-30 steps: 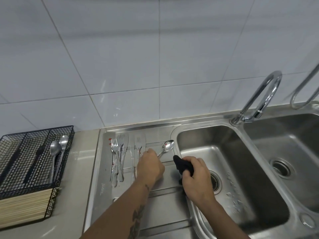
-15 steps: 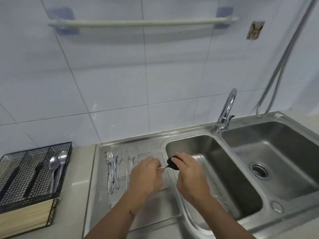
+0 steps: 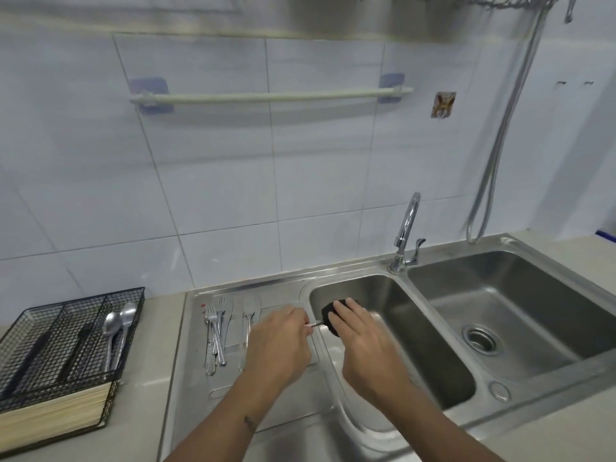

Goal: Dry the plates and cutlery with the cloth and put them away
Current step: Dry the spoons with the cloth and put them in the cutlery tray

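Left hand (image 3: 280, 341) pinches spoon (image 3: 313, 324) handle above the drainboard (image 3: 186, 378) | right hand (image 3: 358, 335) fingers clamp the black cloth (image 3: 328, 311) around the bowl, probably | spoon: light, stiff, slippery when wet; best held at the handle

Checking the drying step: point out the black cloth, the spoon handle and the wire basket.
black cloth (image 3: 330, 316): head view, its exposed left side.
spoon handle (image 3: 315, 324): head view, bare stretch between the hands.
wire basket (image 3: 141, 315): head view, right wall.
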A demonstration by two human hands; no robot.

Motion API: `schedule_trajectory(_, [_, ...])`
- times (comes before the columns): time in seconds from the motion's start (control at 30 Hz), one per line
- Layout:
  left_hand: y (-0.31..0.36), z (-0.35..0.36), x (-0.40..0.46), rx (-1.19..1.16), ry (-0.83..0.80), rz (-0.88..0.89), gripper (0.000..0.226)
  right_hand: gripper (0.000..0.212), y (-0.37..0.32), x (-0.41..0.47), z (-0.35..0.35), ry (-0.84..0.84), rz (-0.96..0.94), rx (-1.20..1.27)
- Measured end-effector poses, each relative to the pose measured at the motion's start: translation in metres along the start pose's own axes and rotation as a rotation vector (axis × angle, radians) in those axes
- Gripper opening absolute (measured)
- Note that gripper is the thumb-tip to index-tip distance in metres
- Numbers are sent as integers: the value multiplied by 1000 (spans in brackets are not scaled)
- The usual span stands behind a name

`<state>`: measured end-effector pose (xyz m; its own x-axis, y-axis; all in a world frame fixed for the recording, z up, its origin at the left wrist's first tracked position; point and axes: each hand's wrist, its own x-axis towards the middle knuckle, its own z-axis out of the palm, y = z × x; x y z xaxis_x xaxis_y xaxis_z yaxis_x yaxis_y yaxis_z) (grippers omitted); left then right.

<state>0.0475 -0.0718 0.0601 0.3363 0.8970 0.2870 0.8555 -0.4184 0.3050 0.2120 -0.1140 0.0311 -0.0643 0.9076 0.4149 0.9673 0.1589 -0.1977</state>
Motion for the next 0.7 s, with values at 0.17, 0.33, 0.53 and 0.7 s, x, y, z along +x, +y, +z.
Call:
schedule_trajectory(0.17, [6,-1,-6,3,-59,-59,20,66,31,2,-20,25,233,107])
schedule_trajectory(0.33, [16,4,-4,-43,-109,-175,32,66,31,1,-33,103,147,170])
schedule_trajectory(0.53, [47,9,4,-149,-94,-258,28,71,50,-9,-18,61,-19,215])
schedule_trajectory(0.7, [73,16,8,-203,-42,-317,19,71,76,-3,-22,83,21,287])
